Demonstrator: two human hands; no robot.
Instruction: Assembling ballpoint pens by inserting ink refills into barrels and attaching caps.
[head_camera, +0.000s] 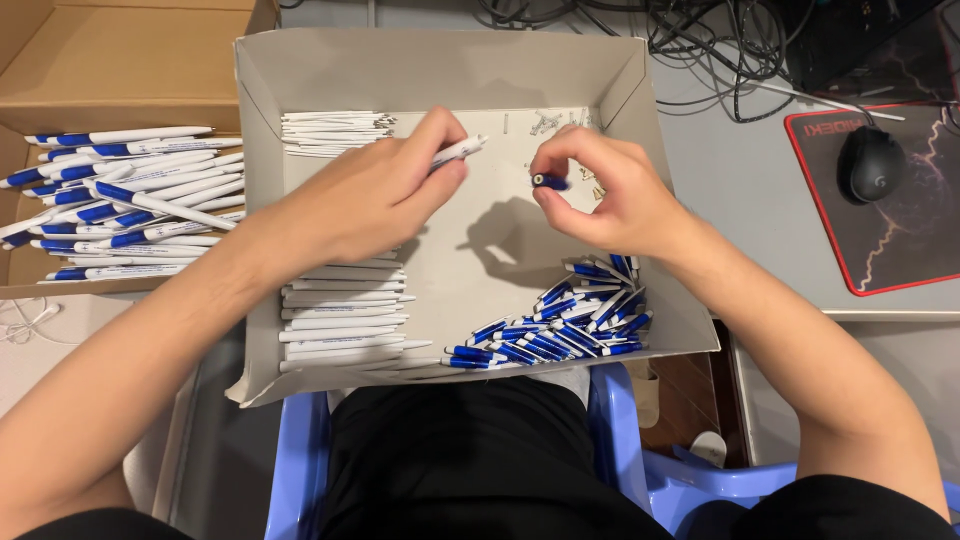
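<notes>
My left hand (385, 190) grips a white pen barrel (460, 150) whose tip points right. My right hand (600, 190) pinches a small blue pen cap piece (548, 181) between its fingertips, a short gap from the barrel's tip. Both hands hover over a shallow grey cardboard tray (440, 60) resting on my lap. Inside the tray lie white pen barrels (340, 320) stacked at the left, more barrels (330, 132) at the back left, a heap of blue pen parts (560, 330) at the front right, and small metal springs (545, 122) at the back.
A brown cardboard box (120, 60) at the left holds several assembled white-and-blue pens (120, 200). A black mouse (870, 162) sits on a dark red-edged mouse pad (900, 200) at the right. Cables (720, 40) tangle behind the tray. A blue plastic chair (620, 430) is beneath me.
</notes>
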